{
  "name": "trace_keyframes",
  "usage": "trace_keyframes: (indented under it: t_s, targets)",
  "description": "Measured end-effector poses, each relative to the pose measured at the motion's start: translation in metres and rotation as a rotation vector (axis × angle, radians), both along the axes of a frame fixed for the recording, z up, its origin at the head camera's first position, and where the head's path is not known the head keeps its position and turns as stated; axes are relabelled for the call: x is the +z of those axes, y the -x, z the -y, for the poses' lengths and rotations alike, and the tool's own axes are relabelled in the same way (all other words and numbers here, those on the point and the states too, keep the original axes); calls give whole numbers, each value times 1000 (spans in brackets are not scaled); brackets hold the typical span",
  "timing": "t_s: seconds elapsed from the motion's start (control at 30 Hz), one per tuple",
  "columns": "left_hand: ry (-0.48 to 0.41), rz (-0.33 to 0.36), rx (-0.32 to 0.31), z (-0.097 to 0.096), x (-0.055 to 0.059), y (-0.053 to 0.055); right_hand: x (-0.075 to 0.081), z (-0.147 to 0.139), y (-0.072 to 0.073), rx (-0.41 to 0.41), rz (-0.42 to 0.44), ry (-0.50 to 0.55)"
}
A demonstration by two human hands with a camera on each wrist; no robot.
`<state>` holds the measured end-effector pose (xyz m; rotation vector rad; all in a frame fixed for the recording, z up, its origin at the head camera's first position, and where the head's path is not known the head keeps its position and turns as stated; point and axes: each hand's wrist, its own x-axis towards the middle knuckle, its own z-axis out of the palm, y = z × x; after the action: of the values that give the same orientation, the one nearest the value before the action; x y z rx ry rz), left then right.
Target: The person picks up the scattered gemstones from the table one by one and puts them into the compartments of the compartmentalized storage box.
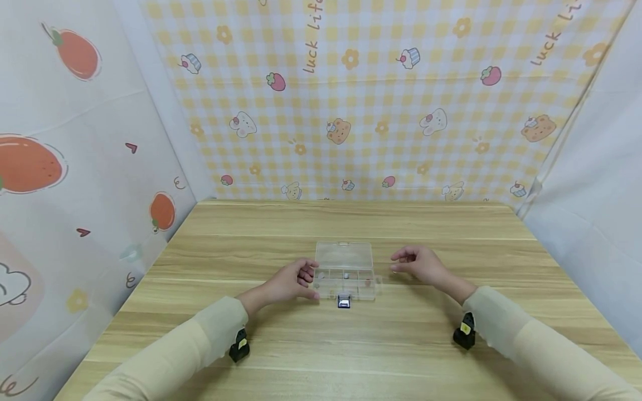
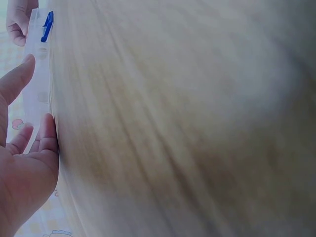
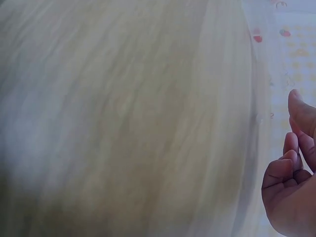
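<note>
A clear plastic compartment box (image 1: 351, 292) lies on the table with its lid (image 1: 344, 254) folded back. Several small pieces sit inside; their kind is too small to tell. A little blue-rimmed, partly clear piece (image 1: 343, 302) is at the middle of the front wall, its blue side (image 2: 48, 26) visible in the left wrist view. My left hand (image 1: 293, 280) is at the box's left end, thumb by the front corner and fingers bent loosely beside it; contact is unclear. Right of the box, my right hand (image 1: 421, 266) hovers with fingers bent and nothing visible in it.
The wood-grain table (image 1: 321, 345) extends around the box. A checked, printed curtain (image 1: 351, 100) hangs behind it, with a fruit-patterned sheet (image 1: 100, 128) at left and a pale sheet (image 1: 597, 211) at right. Black wrist cameras (image 1: 239, 346) sit under both sleeves.
</note>
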<state>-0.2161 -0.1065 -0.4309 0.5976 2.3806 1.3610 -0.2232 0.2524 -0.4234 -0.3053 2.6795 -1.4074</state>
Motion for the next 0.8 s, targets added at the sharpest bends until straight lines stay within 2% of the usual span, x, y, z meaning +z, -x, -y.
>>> trace_keyframes:
  t_s: [0.57,0.8]
  targets:
    - [1,4,12,-1,2,-1,-9,-5,4,18,47,-3]
    - [4,2,12,-1,1,-1,-8,-3,1,28,57,5]
